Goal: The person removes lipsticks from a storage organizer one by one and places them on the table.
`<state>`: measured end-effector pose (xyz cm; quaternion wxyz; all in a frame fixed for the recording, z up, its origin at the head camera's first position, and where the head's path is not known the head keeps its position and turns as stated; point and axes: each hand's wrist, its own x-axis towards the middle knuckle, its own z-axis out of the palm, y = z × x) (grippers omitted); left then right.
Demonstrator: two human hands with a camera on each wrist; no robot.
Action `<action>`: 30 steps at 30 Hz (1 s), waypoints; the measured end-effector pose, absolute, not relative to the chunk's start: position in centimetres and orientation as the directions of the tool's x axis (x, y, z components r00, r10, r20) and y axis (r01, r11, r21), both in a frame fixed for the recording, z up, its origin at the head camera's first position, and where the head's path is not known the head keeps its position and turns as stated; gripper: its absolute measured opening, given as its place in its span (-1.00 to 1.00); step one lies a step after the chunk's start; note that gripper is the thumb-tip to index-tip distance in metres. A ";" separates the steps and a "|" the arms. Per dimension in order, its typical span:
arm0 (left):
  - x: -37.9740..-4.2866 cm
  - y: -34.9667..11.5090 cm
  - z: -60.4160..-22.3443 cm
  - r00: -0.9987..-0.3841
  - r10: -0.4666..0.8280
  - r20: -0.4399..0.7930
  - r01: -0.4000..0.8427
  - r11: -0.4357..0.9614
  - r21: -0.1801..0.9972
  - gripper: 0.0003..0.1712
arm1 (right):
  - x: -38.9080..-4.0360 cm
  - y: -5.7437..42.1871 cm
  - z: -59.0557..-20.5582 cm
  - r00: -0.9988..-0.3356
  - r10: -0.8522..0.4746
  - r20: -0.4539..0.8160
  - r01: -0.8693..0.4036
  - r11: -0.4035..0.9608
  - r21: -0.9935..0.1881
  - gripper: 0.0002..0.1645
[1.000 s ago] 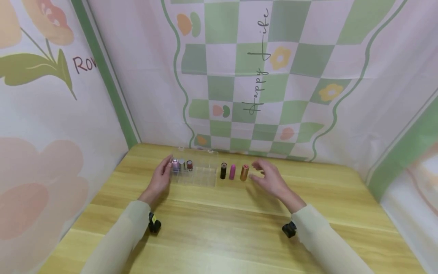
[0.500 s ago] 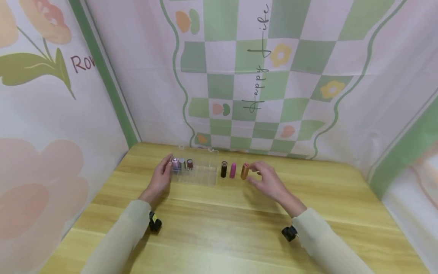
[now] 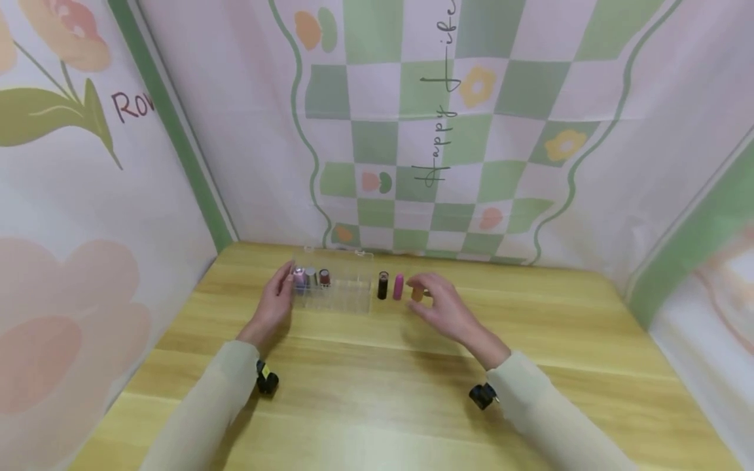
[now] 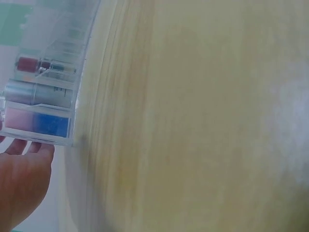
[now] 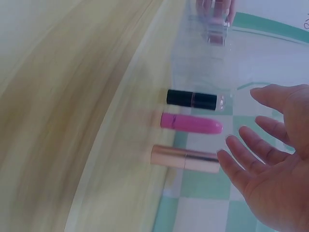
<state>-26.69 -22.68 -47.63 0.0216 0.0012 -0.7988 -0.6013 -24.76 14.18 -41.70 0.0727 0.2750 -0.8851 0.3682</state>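
At the left end of the clear plastic box (image 3: 349,298), my left hand (image 3: 273,302) rests its fingers against the side wall. Inside the box stand a pink-and-blue tube (image 4: 36,122), a silver tube (image 4: 38,93) and a small bottle with a dark red cap (image 4: 29,65). My right hand (image 3: 444,309) is spread at the gold lipstick tube (image 5: 184,158), which shows between thumb and fingers in the head view. In the right wrist view its fingertips come right up to the tube's top. Beside it stand a bright pink tube (image 3: 398,286) and a black lipstick tube (image 3: 383,286).
The box has a raised clear lid (image 3: 347,261) at its back, and its right-hand compartments hold nothing visible. A patterned curtain (image 3: 377,144) hangs just behind the wooden table (image 3: 365,392). A small black camera sits at each wrist.
My right hand has moved left, from beside the gold lipstick tube to around it. The left hand has stayed at the box's end. The head view has shifted slightly.
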 end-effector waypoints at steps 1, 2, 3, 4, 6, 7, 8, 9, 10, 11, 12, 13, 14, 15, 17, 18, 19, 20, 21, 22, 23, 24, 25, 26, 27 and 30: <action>-26.7 -22.7 -47.6 -0.999 -0.022 0.031 0.024 0.277 0.961 -0.38 | -24.7 14.0 -41.7 -0.837 -0.433 0.334 -0.543 0.577 -0.610 -0.56; -26.8 -22.7 -47.6 -0.999 -0.016 0.031 0.025 0.278 0.960 -0.37 | -24.7 13.8 -41.7 -0.836 -0.434 0.337 -0.545 0.575 -0.611 -0.56; -26.8 -22.6 -47.6 -1.000 -0.015 0.027 0.022 0.272 0.962 -0.37 | -24.7 13.5 -41.7 -0.833 -0.437 0.340 -0.549 0.573 -0.609 -0.56; -26.9 -22.6 -47.6 -1.000 -0.011 0.027 0.023 0.269 0.963 -0.37 | -24.7 13.3 -41.7 -0.832 -0.439 0.340 -0.550 0.569 -0.611 -0.59; -27.0 -22.5 -47.6 -1.000 -0.006 0.025 0.022 0.270 0.963 -0.36 | -24.8 12.9 -41.7 -0.829 -0.444 0.339 -0.552 0.557 -0.621 -0.63; -27.0 -22.4 -47.5 -1.000 -0.006 0.028 0.025 0.274 0.962 -0.36 | -24.8 12.7 -41.7 -0.828 -0.447 0.338 -0.553 0.550 -0.626 -0.63; -27.0 -22.4 -47.6 -1.000 -0.007 0.027 0.024 0.275 0.961 -0.36 | -24.9 12.4 -41.7 -0.827 -0.450 0.336 -0.553 0.547 -0.628 -0.62; -26.9 -22.3 -47.6 -1.000 -0.009 0.025 0.022 0.269 0.963 -0.37 | -24.9 12.2 -41.7 -0.827 -0.453 0.333 -0.553 0.548 -0.627 -0.61; -26.8 -22.3 -47.6 -1.000 -0.010 0.014 0.011 0.258 0.966 -0.36 | -24.9 11.9 -41.7 -0.827 -0.455 0.332 -0.553 0.547 -0.628 -0.59; -26.7 -22.3 -47.6 -1.000 -0.010 0.000 -0.002 0.247 0.969 -0.36 | -25.0 11.6 -41.7 -0.825 -0.456 0.333 -0.556 0.548 -0.625 -0.57; -26.6 -22.3 -47.6 -1.000 -0.008 0.001 -0.001 0.247 0.969 -0.37 | -25.0 11.3 -41.7 -0.822 -0.459 0.336 -0.561 0.554 -0.616 -0.55; -26.5 -22.4 -47.6 -1.000 -0.006 0.000 -0.001 0.248 0.969 -0.36 | -25.0 11.0 -41.6 -0.820 -0.460 0.340 -0.565 0.559 -0.607 -0.51; -26.5 -22.4 -47.6 -1.000 -0.005 -0.007 -0.007 0.242 0.970 -0.36 | -25.0 10.7 -41.6 -0.817 -0.461 0.346 -0.571 0.561 -0.599 -0.51; -26.5 -22.5 -47.5 -1.000 -0.003 -0.017 -0.018 0.236 0.972 -0.36 | -25.1 10.5 -41.5 -0.811 -0.463 0.357 -0.580 0.562 -0.590 -0.50; -26.6 -22.8 -47.5 -1.000 -0.004 -0.023 -0.024 0.245 0.969 -0.35 | -25.4 9.9 -41.3 -0.798 -0.473 0.375 -0.600 0.556 -0.576 -0.50; -26.7 -22.9 -47.4 -1.000 -0.006 -0.018 -0.019 0.254 0.967 -0.35 | -25.5 9.7 -41.2 -0.792 -0.477 0.380 -0.607 0.552 -0.572 -0.49; -26.8 -23.0 -47.4 -1.000 -0.006 -0.024 -0.025 0.256 0.966 -0.34 | -25.7 9.4 -41.2 -0.788 -0.480 0.386 -0.613 0.549 -0.568 -0.49; -26.9 -23.0 -47.4 -0.999 -0.008 -0.031 -0.032 0.251 0.967 -0.34 | -25.9 9.2 -41.1 -0.783 -0.485 0.389 -0.618 0.544 -0.567 -0.48; -27.0 -23.0 -47.4 -1.000 -0.007 -0.031 -0.031 0.254 0.967 -0.34 | -26.1 9.0 -41.0 -0.782 -0.488 0.387 -0.620 0.544 -0.566 -0.48; -27.0 -23.0 -47.4 -1.000 -0.008 -0.027 -0.028 0.253 0.967 -0.34 | -26.3 8.7 -41.0 -0.784 -0.491 0.380 -0.616 0.542 -0.571 -0.48; -27.0 -23.0 -47.4 -1.000 -0.009 -0.020 -0.022 0.261 0.965 -0.35 | -26.4 8.5 -40.9 -0.787 -0.492 0.372 -0.612 0.544 -0.575 -0.47; -27.1 -23.0 -47.4 -1.000 -0.007 -0.020 -0.021 0.258 0.966 -0.35 | -26.5 8.3 -40.9 -0.790 -0.492 0.364 -0.606 0.545 -0.579 -0.46; -27.1 -23.0 -47.5 -1.000 -0.005 -0.015 -0.015 0.262 0.965 -0.35 | -26.6 8.1 -40.8 -0.794 -0.492 0.357 -0.601 0.549 -0.581 -0.45; -27.1 -23.0 -47.5 -1.000 -0.003 -0.009 -0.010 0.258 0.966 -0.36 | -26.7 7.8 -40.8 -0.796 -0.494 0.349 -0.597 0.548 -0.586 -0.45; -27.1 -23.0 -47.5 -1.000 -0.002 -0.011 -0.011 0.252 0.968 -0.36 | -26.8 7.6 -40.8 -0.799 -0.494 0.343 -0.592 0.552 -0.587 -0.44; -27.2 -23.0 -47.5 -1.000 -0.003 -0.009 -0.010 0.247 0.969 -0.36 | -27.1 7.0 -40.9 -0.798 -0.501 0.335 -0.591 0.541 -0.599 -0.43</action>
